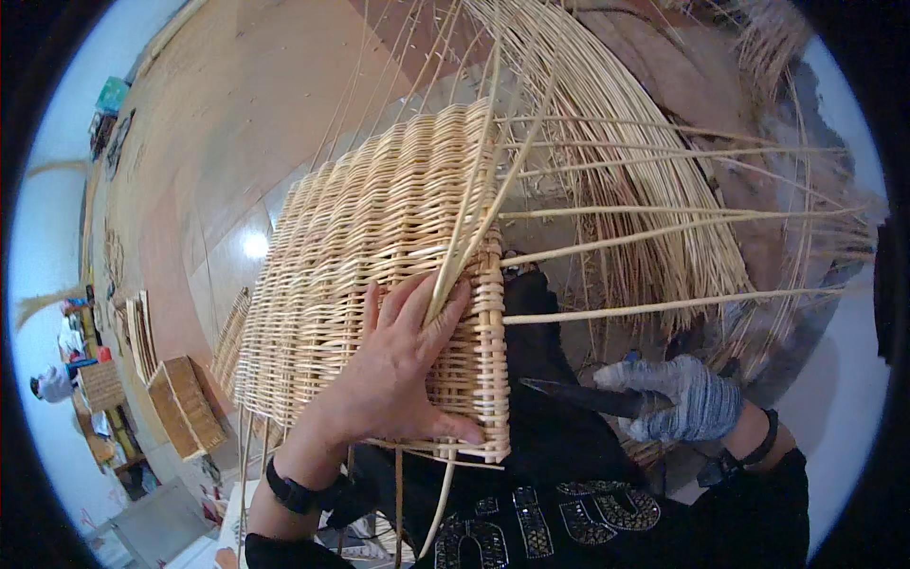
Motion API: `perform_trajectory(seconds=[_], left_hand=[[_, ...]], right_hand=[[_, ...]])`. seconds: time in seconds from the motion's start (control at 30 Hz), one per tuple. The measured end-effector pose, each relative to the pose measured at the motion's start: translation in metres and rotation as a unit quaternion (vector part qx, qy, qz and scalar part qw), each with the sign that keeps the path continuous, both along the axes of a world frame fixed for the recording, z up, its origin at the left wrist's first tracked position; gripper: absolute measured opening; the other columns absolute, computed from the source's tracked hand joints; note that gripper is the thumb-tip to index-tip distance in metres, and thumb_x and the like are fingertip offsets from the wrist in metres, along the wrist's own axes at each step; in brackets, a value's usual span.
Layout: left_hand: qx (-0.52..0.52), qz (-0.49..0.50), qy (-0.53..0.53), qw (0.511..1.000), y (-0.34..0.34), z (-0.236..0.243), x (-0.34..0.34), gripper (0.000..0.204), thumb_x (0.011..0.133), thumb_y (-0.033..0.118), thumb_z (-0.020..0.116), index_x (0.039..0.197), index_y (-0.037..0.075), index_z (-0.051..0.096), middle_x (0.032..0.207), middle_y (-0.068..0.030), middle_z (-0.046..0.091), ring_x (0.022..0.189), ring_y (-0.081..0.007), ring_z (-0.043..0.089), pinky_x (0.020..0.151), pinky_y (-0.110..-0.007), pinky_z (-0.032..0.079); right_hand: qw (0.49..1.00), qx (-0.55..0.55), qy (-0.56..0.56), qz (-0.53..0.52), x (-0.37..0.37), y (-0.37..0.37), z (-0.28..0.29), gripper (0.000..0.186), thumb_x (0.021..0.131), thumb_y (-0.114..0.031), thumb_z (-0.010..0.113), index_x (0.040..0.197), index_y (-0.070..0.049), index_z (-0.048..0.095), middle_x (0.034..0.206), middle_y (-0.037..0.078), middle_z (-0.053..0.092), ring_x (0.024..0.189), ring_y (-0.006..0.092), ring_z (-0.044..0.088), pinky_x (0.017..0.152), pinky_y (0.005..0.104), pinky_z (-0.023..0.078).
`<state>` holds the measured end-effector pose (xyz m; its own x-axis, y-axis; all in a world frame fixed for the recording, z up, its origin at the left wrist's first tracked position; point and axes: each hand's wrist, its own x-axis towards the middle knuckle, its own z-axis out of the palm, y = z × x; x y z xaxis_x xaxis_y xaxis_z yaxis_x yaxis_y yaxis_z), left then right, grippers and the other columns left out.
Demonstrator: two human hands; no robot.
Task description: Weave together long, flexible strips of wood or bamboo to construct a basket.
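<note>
Across my lap lies a woven wicker panel, its long willow rods sticking out at several sides. My left hand presses on the panel close to its right border, fingers spread and thumb toward the near corner. A few bent-over rods pass between its index and middle fingers. To the right, apart from the panel, my right hand in a grey knitted glove is closed around a dark pointed hand tool. The tool's tip points left at the panel's border; its exact kind is unclear.
A large bundle of peeled willow rods lies on the floor at the far right. Long side rods stretch out over my right hand. Wooden frames and various goods stand at the left by the wall.
</note>
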<state>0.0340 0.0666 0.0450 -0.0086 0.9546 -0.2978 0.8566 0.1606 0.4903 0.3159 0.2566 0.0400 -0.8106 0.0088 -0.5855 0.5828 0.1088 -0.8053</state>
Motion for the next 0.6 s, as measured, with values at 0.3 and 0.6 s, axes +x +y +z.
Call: perform_trajectory(seconds=[0.3, 0.6], left_hand=[[0.031, 0.016, -0.003, 0.999, 0.004, -0.009, 0.001, 0.113, 0.045, 0.075, 0.061, 0.131, 0.007, 0.034, 0.13, -0.0211, 0.034, 0.125, -0.0353, 0.028, 0.103, -0.053, 0.006], [0.009, 0.038, 0.009, 0.999, 0.005, -0.008, 0.002, 0.111, 0.046, 0.075, 0.061, 0.13, 0.007, 0.036, 0.131, -0.0216, 0.034, 0.127, -0.0346, 0.026, 0.102, -0.055, 0.007]], right_hand=[[0.999, -0.014, 0.001, -0.032, -0.027, -0.009, 0.002, 0.042, 0.071, -0.023, 0.065, 0.112, -0.019, 0.058, 0.093, 0.006, 0.063, 0.073, 0.0188, 0.061, 0.079, 0.033, 0.046], [0.972, -0.184, -0.134, -0.052, -0.044, 0.009, 0.007, 0.042, 0.074, -0.016, 0.064, 0.115, -0.019, 0.056, 0.07, 0.007, 0.062, 0.052, 0.0122, 0.057, 0.047, 0.0237, 0.047]])
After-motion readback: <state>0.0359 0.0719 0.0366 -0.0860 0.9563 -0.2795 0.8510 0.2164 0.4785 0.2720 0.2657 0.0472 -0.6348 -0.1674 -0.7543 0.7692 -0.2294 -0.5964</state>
